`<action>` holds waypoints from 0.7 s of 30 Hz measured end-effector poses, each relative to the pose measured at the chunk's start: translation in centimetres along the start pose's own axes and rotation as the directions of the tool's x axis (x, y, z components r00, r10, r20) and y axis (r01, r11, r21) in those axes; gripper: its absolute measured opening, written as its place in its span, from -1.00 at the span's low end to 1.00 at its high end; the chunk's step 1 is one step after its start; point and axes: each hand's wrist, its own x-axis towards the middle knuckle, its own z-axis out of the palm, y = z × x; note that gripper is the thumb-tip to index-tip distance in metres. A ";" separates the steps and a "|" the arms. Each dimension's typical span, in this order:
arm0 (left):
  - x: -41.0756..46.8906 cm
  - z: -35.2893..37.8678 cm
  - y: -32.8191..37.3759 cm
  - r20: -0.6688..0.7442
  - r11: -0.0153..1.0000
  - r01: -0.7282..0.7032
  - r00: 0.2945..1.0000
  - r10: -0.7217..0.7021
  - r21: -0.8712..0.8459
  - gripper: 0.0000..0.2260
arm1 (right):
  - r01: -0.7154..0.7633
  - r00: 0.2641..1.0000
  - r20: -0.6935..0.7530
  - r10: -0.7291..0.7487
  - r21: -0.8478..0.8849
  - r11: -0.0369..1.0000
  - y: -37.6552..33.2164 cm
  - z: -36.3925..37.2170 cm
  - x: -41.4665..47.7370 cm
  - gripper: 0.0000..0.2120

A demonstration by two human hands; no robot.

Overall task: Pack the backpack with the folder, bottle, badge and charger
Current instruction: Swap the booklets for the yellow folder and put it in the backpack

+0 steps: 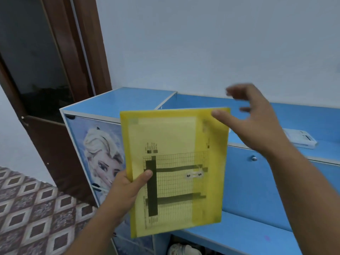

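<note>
Folder (174,162), yellow and see-through, stands upright in the air in front of you, before the blue cabinet (117,103) and the blue desk (257,236), touching neither. Your left hand (125,188) pinches it at the lower part of its left edge: the thumb (145,176) lies flat on the front face, pointing right, and the other fingers are hidden behind the sheet. Your right hand (257,124) is up at the top right corner, with its thumb (220,115) lying over that corner from the front; you cannot tell whether it presses on the plastic or only hovers at it. The rest of that hand's fingers (237,91) are spread and loosely bent, above and behind the top edge, clear of the folder and blurred. Through the plastic you see a printed sheet (165,140) with a grid and dark bars, and a small clasp (194,175) sits on the front, right of your left thumb. A white flat thing (301,138) lies on the blue shelf (312,122) behind your right wrist. The cabinet's side carries a cartoon picture (103,153), and a patterned floor (36,208) shows lower left.
</note>
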 end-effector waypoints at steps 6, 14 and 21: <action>0.8 1.9 0.4 0.030 0.998 0.005 1.000 -0.003 -0.068 -0.40 | -0.546 0.831 0.428 0.355 0.513 0.662 8.3 3.2 -8.0 -0.43; 2.5 8.2 0.1 -0.003 0.993 0.069 0.998 -0.069 -0.096 -0.49 | -0.490 0.858 0.199 0.474 0.595 0.637 11.0 0.6 -7.9 -0.77; 5.1 17.6 0.9 0.154 0.991 0.124 0.981 -0.114 -0.054 -0.81 | -0.416 0.849 -0.024 0.527 0.584 0.697 13.9 -6.6 -8.5 -0.81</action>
